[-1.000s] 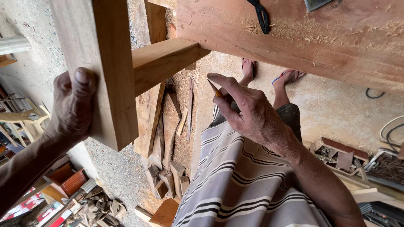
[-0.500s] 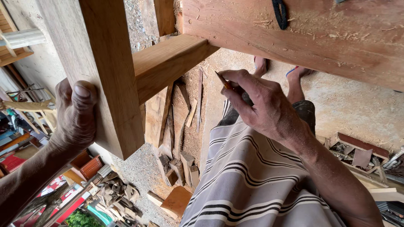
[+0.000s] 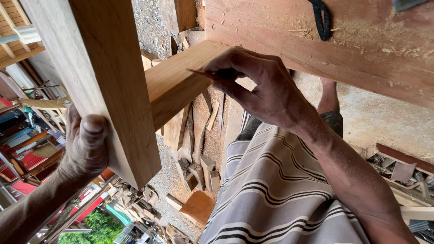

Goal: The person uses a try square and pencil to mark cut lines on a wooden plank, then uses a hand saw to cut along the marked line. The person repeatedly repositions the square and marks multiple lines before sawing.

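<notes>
**Two hands on a jointed wooden frame**

The left hand (image 3: 88, 144) gripped the post (image 3: 104, 86), a thick squared timber running from 11 o'clock down to about 7 o'clock, with the thumb pressed flat on its near face and the other fingers hidden behind. A rail (image 3: 178, 83) met the post at a right angle and reached toward 1 o'clock, where its far end lay against the bench (image 3: 352, 49), a broad reddish plank dusted with shavings.

The right hand (image 3: 262, 88) was closed around a pencil (image 3: 201, 73), pinched between thumb and fingertips, its tip resting on the rail's top face near centre frame.

The frame looked stiff and fairly heavy, hardwood by its grain, with planed faces that would slide little in a dry palm. Its weak spot was likely the joint, so the post near the joint seemed the safest place to hold. The pencil was light and thin, and would snap under hard pressure.

Offcuts (image 3: 199, 171) lay on the floor at 6 o'clock, beside a striped cloth (image 3: 271, 190).
</notes>
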Demonstrator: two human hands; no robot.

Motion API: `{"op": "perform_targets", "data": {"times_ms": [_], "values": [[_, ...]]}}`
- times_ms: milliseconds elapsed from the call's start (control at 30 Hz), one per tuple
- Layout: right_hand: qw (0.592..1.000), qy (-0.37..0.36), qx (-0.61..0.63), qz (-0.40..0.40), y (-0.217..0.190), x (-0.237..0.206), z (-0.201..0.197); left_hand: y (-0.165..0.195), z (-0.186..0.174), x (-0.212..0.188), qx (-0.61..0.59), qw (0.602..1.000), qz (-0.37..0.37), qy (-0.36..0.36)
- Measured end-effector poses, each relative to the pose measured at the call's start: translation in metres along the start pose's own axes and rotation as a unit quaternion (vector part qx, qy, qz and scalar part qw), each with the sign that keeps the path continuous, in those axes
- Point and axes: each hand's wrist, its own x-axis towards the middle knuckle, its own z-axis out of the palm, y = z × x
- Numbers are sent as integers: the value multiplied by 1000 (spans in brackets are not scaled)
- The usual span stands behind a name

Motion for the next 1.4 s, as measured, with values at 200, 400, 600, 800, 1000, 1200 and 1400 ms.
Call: {"op": "perform_targets", "data": {"times_ms": [200, 400, 600, 800, 1000, 1200, 1400], "values": [[993, -7, 87, -84, 26, 39, 15, 6, -6, 3, 99, 994, 41, 2], [980, -24, 153, -122, 37, 68, 39, -19, -23, -9, 174, 976, 125, -28], [958, -81, 255, -102, 31, 76, 45, -28, -41, -28, 248, 955, 162, -30], [959, -64, 247, -123, 16, 84, 45, -1, -2, 34, -9, 995, 75, -59], [950, -55, 279, -132, 16, 77, 43, 37, 17, 52, -81, 992, 47, -80], [962, -72, 225, -135, 7, 85, 48, 42, 15, 48, -93, 992, 45, -79], [965, -16, 228, -130, 9, 36, 32, 47, 21, 53, -127, 987, 49, -81]]}}
